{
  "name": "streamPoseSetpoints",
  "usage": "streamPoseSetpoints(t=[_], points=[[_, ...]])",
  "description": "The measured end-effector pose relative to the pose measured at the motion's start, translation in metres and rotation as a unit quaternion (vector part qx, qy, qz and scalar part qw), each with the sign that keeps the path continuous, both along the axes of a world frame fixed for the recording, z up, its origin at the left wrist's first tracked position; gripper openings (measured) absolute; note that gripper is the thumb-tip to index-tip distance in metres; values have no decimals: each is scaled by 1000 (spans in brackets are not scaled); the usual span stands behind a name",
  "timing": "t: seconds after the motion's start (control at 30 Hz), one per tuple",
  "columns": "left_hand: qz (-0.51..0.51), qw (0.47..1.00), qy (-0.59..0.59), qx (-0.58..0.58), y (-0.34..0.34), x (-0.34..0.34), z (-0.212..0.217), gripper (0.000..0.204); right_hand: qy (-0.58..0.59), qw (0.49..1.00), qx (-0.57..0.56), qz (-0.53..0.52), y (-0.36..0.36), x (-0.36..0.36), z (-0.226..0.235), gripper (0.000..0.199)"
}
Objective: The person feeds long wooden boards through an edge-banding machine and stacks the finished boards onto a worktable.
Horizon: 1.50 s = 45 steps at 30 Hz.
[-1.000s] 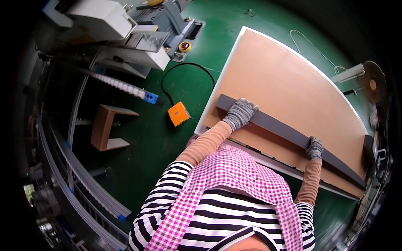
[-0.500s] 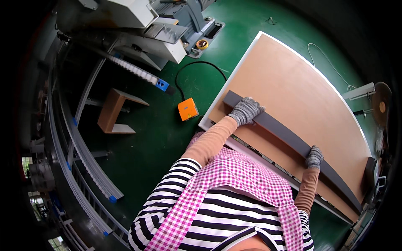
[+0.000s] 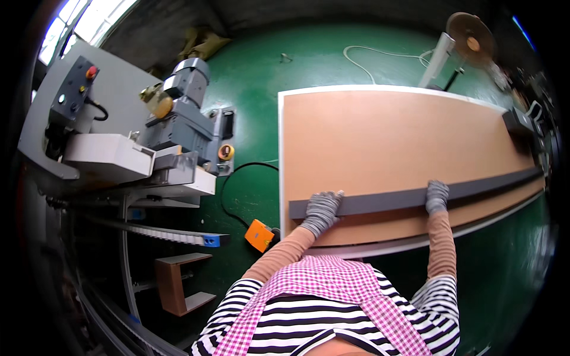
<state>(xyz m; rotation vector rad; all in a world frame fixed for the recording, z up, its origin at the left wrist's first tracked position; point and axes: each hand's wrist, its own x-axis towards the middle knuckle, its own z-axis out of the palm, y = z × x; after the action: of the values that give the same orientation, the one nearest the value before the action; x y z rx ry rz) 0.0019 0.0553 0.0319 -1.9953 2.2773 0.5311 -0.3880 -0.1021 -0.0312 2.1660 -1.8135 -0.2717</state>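
A long dark grey board (image 3: pixel 386 202) lies lengthwise along the near part of a brown-topped table (image 3: pixel 386 136) with a white rim. Near the board's left end, my left hand (image 3: pixel 322 212), in a striped grey knit glove, wraps over it with the fingers on the far edge. Further right, my gloved right hand (image 3: pixel 437 196) grips the same board around its middle. The thumbs and the undersides of both hands are mostly hidden.
On the left stands a grey machine with a motor (image 3: pixel 187 77) and a control panel (image 3: pixel 74 89). An orange foot pedal box (image 3: pixel 259 235) with a black cable sits on the green floor. A roller rail (image 3: pixel 166 235) is at lower left, a round fan (image 3: pixel 470 38) at far right.
My view has swung leftward and up, so the table now looks level and more of the machine shows. Both hands keep their hold on the board.
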Motion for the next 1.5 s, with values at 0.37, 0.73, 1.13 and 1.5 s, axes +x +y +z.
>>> streamPoseSetpoints(t=[0.37, 0.73, 1.13, 1.5], points=[[-30, 999, 30, -6, 1, 5, -5, 76, 53, 994, 86, -44, 8, -17, -12, 24], [-22, 999, 24, -1, -2, 4, -23, 75, 28, 998, 43, -22, 8, -14, -26, 20], [-19, 1000, 6, -10, -3, -1, -41, 78, 51, 983, 136, -110, 9, 12, -17, 24], [-7, 1000, 0, -15, 2, -1, -49, 73, 72, 953, 232, -179, 4, 36, -15, 37]])
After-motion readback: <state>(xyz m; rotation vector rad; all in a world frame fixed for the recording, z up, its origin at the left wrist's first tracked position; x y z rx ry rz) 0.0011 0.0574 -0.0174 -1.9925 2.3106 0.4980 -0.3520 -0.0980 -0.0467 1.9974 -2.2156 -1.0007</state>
